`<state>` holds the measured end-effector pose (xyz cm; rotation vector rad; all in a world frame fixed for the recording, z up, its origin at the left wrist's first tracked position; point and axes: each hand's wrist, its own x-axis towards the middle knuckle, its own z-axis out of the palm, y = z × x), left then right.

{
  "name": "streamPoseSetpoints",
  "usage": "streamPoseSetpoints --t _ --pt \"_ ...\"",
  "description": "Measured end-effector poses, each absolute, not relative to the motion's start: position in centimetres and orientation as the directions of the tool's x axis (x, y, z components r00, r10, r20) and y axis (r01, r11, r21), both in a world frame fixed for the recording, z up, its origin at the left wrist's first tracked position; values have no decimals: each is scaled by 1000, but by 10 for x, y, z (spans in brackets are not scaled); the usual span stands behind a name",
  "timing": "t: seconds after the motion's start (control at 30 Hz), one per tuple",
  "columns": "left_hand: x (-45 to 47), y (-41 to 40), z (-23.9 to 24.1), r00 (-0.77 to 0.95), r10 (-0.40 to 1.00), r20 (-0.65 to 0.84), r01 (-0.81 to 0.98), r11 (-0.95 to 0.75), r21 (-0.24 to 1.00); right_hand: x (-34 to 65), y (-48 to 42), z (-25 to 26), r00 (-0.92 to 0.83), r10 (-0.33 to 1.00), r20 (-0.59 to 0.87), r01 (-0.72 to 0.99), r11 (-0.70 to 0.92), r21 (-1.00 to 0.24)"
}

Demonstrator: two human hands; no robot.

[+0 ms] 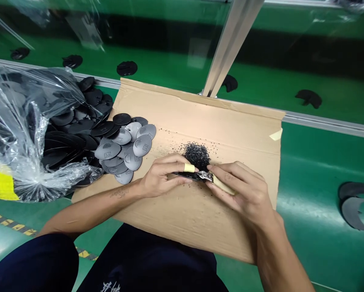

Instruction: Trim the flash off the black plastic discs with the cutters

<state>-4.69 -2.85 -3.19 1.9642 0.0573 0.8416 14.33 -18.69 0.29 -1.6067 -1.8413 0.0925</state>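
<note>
On the cardboard sheet (pixel 245 129) there is 1 black piece (pixel 187 175) in work, somewhat nearer the near edge than the far one and about midway between the left and right edges. It looks thin, dark and seen nearly edge-on; fingers cover much of it. The left hand (pixel 162 175), with 1 pale yellow wrap (pixel 189 168) on a finger, pinches it between thumb and fingers. The right hand (pixel 247 188) is closed around 1 pair of cutters (pixel 206 176), metal-headed and pale-handled, the head at the piece's right end. Just beyond lies 1 heap of black clippings (pixel 197 155), crumbs scattered around it.

At the left edge, at least 12 oval discs (pixel 142 145), grey and black, overlap too much for an exact count; 1 clear bag (pixel 33 117) of dark discs sits beside them. Past the right edge lie 2 curved parts (pixel 353 211).
</note>
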Motion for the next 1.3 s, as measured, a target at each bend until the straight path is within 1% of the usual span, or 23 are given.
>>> streamPoseSetpoints --t 0.1,0.23,0.43,0.5,0.67,0.73,0.8,0.87,0.93,1.0,1.13,1.3 --pt "-46 -29 -33 765 375 523 -305 -505 807 143 -187 3 -17 901 434 869 227 -439" --pt "-46 -30 -34 772 387 504 -301 -476 826 142 -187 1 -24 886 463 885 234 -402" --pt "-46 -29 -34 781 396 483 -289 -457 841 141 -188 -1 -14 894 448 911 196 -363" --pt "-45 -29 -33 780 394 486 -294 -454 841 140 -188 -1 -5 892 453 897 204 -392" --pt "-47 -30 -30 790 377 483 -268 -496 826 138 -188 -2 49 902 429 829 203 -521" --pt "-49 -31 -29 796 391 463 -231 -511 828 138 -187 -2 63 905 421 834 184 -521" --pt "-49 -32 -29 799 400 448 -207 -517 830 139 -186 -3 73 902 426 859 160 -486" --pt "-49 -32 -29 802 365 472 -228 -545 807 139 -186 -3 68 903 424 877 148 -457" --pt "-47 -32 -29 802 305 513 -258 -597 759 139 -185 -4 64 909 411 877 146 -458" --pt "-45 -31 -30 803 281 525 -250 -641 726 139 -184 -4 67 913 402 864 149 -481" --pt "-44 -28 -29 786 306 538 -200 -697 689 139 -184 -3 69 915 399 840 163 -518" --pt "-46 -25 -25 758 336 560 -180 -717 674 139 -184 -1 144 919 367 770 129 -625"
